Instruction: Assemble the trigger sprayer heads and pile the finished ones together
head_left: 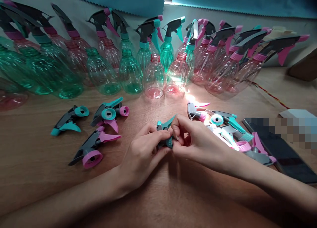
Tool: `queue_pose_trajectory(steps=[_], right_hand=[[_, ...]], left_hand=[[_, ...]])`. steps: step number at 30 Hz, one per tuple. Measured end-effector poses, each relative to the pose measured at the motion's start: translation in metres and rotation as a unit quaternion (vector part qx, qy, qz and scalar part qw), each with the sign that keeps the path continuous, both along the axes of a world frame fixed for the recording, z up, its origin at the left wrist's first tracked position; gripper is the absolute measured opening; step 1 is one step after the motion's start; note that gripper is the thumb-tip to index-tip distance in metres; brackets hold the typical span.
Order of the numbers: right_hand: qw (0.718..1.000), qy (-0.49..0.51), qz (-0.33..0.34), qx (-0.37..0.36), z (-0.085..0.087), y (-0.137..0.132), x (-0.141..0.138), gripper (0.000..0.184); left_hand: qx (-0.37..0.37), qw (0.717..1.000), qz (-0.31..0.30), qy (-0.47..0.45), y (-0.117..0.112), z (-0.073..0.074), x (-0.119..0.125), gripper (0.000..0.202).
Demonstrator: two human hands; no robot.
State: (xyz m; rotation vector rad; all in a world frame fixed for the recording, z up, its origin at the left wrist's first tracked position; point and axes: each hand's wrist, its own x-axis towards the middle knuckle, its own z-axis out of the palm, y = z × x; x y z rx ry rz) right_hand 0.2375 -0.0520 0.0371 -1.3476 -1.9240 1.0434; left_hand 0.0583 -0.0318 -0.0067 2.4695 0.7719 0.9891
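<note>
Wrapped around a grey and teal trigger sprayer head, my left hand holds it above the middle of the table. My right hand meets it from the right, its fingers pinched together at the teal collar. What those fingertips grip is hidden. To the left lie several loose sprayer heads, among them a pink-collared one and a teal-collared one. More sprayer heads are heaped just beyond my right wrist, in pink, teal and grey.
Open-necked bottles, green and pink, stand in a row ahead. Behind them and at both sides are bottles fitted with sprayers. A dark phone lies at the right, near a white box and a twisted cord.
</note>
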Motion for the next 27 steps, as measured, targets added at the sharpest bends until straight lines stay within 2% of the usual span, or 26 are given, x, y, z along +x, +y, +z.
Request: queue_pose_trajectory(steps=[3,7,11,15,21,27], right_hand=[[0.996,-0.067,0.011,0.058,-0.001,-0.004,0.000,0.020],[0.971,-0.198,-0.005,0.135,0.001,-0.013,-0.004,0.016],[0.952,-0.286,-0.034,0.104,0.001,-0.016,-0.006,0.016],[0.962,-0.268,-0.003,0.049,0.003,-0.013,0.000,0.011],[0.971,-0.234,0.048,-0.029,0.015,-0.007,0.018,0.004],[0.988,-0.142,0.030,-0.050,0.023,-0.001,0.030,0.010]], left_hand=[[-0.024,1.000,-0.002,0.013,0.000,0.003,0.000,0.021],[-0.029,0.999,-0.014,0.014,-0.001,0.003,0.000,0.019],[-0.017,1.000,-0.015,0.005,-0.001,0.001,0.000,0.023],[-0.031,0.999,-0.015,0.006,-0.001,0.003,-0.001,0.021],[-0.109,0.994,-0.010,-0.002,0.001,0.007,0.001,0.025],[-0.149,0.989,0.011,-0.012,0.002,0.006,0.001,0.029]])
